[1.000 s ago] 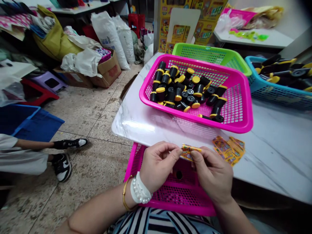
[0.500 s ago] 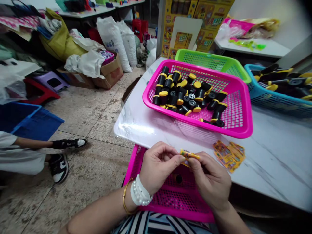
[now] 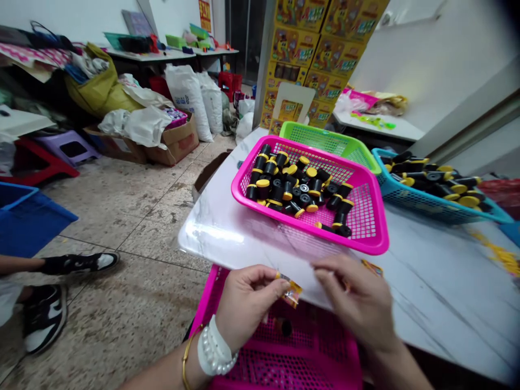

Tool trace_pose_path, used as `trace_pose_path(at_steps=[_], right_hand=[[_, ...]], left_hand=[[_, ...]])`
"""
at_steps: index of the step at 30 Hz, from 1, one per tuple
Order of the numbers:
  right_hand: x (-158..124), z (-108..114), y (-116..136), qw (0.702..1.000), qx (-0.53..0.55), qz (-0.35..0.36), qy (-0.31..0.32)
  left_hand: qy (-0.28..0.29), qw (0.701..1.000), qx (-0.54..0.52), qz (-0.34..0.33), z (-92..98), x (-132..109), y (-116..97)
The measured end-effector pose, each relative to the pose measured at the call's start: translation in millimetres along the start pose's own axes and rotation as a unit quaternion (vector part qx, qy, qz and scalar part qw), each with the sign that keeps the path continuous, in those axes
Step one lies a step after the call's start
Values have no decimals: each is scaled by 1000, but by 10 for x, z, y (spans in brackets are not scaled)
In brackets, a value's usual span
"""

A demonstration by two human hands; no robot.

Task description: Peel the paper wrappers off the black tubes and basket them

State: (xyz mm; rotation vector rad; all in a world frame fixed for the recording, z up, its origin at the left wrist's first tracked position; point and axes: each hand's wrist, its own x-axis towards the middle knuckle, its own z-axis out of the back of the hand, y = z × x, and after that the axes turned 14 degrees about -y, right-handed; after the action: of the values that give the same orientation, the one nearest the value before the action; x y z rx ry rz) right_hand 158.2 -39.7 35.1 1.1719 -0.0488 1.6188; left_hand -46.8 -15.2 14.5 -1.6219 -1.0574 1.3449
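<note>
Left hand point(image 3: 247, 310) just off the near edge of a white marble-veined tabletop point(image 3: 221, 241), thumb and fingertips pinched closed on a small crumpled orange-and-yellow printed wrapper point(image 3: 291, 290), one end of it poking out past the fingertips. At that wrist, a white pearl-beaded bracelet point(image 3: 213, 353) and a thin gold bangle point(image 3: 186, 360). Right hand point(image 3: 357, 300) blurred, fingers stretched out and loosely apart, with nothing visibly in hold, just over the near edge of the tabletop and apart from the wrapper. Beyond those fingers, on the tabletop, a sliver of orange printed paper point(image 3: 371, 267).

Farther along the tabletop, a rectangular magenta plastic mesh basket point(image 3: 365, 246) full of black cylindrical spools with yellow ends point(image 3: 284, 187). Past its far side, a lime-green plastic mesh basket point(image 3: 329, 140). Toward the right end of the tabletop, a turquoise plastic mesh basket point(image 3: 422, 199) of similar black-and-yellow pieces. Below the near edge of the tabletop, a second magenta mesh basket point(image 3: 284, 352) under both hands. Left of the tabletop, on the speckled tile floor point(image 3: 122, 314), a seated person's legs in black-and-white sneakers point(image 3: 44, 319).
</note>
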Motion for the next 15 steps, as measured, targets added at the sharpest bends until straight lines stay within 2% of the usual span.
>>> trace_pose_path(at_steps=[2,3,4,6,7,8,12,15], right_hand=[[327,199,-243,990,-131,45,-36],[502,275,-369,975,-214,63,-17],[673,323,-490,956,-284,62,23],[960,322,-693,921,-351,21,168],[1065,277,-772,904,-352,-9,241],[1141,210,-836,901,-341,-24,269],[1284,-53,-989,891,-301,-73,333],[1364,1,-1025,886,-281,-97,356]], left_hand=[[11,999,-13,27,27,23,9],[12,999,-22,34,36,38,12],[13,999,-31,43,42,53,10],[12,996,-49,68,53,79,-8],[9,995,-56,79,58,89,-24],[5,994,-63,85,65,98,-39],[2,992,-94,90,96,152,-58],[-4,988,-117,104,124,178,-16]])
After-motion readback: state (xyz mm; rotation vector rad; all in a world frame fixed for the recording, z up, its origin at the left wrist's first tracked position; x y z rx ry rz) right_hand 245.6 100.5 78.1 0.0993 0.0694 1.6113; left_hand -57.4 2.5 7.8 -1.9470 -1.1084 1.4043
